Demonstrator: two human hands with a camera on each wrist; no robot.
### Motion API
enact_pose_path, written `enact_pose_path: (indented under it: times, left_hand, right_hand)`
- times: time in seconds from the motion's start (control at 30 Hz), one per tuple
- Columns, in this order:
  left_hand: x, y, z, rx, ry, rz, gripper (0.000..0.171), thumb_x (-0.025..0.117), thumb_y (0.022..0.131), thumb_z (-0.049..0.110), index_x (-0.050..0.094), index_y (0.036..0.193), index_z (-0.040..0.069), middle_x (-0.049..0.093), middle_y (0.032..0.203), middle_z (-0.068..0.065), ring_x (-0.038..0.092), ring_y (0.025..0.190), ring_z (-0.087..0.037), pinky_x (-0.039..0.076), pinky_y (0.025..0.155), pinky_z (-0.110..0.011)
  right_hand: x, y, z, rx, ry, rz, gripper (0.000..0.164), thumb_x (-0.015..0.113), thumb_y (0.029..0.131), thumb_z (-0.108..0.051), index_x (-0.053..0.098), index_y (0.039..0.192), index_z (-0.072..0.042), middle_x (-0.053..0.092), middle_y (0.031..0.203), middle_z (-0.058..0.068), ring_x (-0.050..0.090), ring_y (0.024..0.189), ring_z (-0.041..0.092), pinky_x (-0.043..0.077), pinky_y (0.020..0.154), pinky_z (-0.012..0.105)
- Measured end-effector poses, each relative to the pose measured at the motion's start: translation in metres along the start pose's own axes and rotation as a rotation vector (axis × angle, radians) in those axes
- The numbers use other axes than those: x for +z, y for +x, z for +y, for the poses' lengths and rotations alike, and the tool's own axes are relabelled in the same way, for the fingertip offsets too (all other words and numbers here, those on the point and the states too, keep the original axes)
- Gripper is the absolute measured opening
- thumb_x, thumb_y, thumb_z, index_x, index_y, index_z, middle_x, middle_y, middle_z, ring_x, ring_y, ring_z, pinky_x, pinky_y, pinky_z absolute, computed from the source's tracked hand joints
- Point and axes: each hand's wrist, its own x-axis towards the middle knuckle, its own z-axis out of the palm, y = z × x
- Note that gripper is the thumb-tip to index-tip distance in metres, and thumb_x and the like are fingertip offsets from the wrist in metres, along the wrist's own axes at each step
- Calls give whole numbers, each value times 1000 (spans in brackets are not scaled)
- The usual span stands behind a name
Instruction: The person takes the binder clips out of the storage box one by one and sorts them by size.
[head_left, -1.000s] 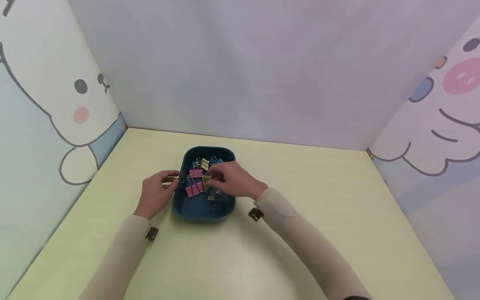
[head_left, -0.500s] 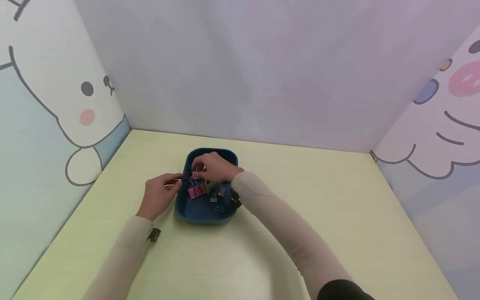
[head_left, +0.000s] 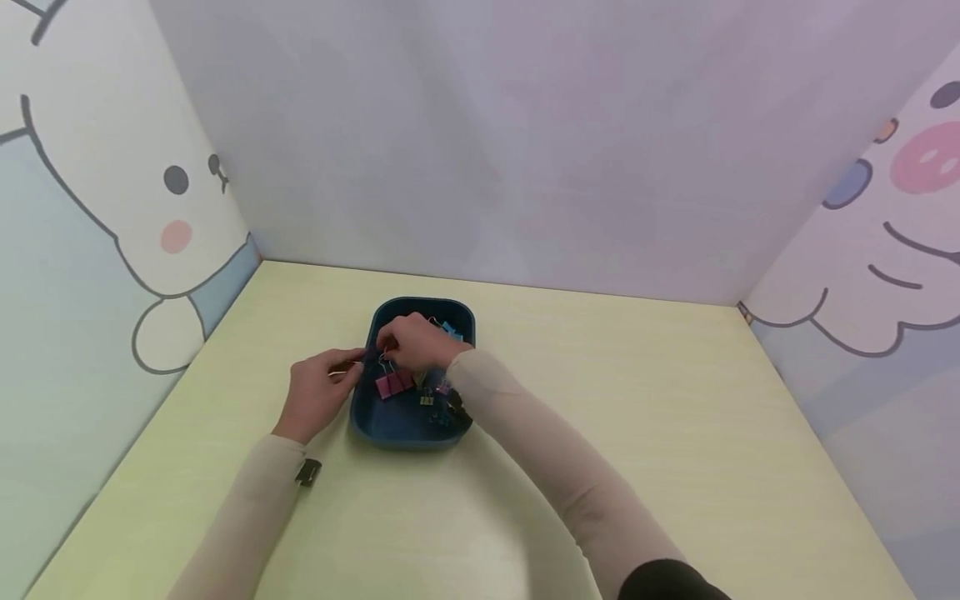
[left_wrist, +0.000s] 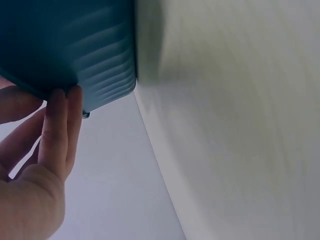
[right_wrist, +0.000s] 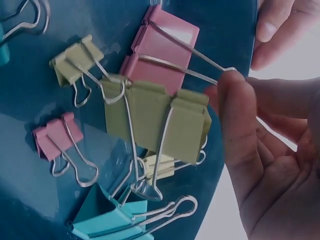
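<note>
A dark blue tray with rounded corners holds several binder clips. My left hand grips the tray's left rim; in the left wrist view its fingertips lie along that edge. Inside the tray, my right hand pinches at the wire handles of a pink binder clip, thumb and finger right at the handle ends. The second pink clip is hidden under this hand. A large olive clip lies against the pink one, with a small olive clip and a small pink clip beside them.
A teal clip and a pale yellow clip also lie in the tray. The tray stands on a pale yellow table, toward its back left. Grey-white panels with cartoon animals at the sides enclose the table.
My right hand has moved left across the tray, from the olive clip to the pink clips near the left rim. The left hand stays at the rim.
</note>
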Motion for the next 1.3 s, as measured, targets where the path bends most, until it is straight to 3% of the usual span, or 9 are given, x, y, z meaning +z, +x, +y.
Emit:
enact_pose_path:
  times: [0.23, 0.5, 1.07, 1.3]
  left_hand:
    - [0, 0, 2, 8, -3, -2, 31, 61, 99, 8, 68, 127, 0, 71, 122, -22, 72, 107, -36, 58, 89, -46]
    - [1, 1, 2, 28, 4, -5, 30, 61, 99, 7, 68, 127, -1, 72, 121, -22, 72, 106, -36, 58, 89, -46]
    - [-4, 1, 2, 22, 27, -36, 31, 62, 99, 9, 67, 128, -1, 71, 121, -24, 72, 107, -36, 59, 89, -45]
    - [-4, 0, 2, -16, 54, -42, 33, 62, 100, 13, 67, 130, 3, 72, 119, -23, 73, 104, -36, 59, 89, -47]
  right_hand:
    - [3, 0, -3, 19, -19, 15, 23, 57, 102, -13, 76, 116, -12, 72, 100, 3, 63, 72, 12, 53, 62, 16]
    - [3, 0, -3, 74, -42, 51, 21, 60, 101, -14, 79, 109, -15, 71, 98, 0, 62, 74, 12, 50, 61, 18]
    - [-6, -10, -10, -1, -49, 130, 23, 57, 101, -12, 79, 108, -14, 76, 101, -1, 61, 75, 11, 49, 63, 16]
    - [-15, -17, -14, -41, -71, 170, 24, 56, 101, -11, 79, 107, -15, 76, 97, -2, 60, 71, 10, 47, 62, 16]
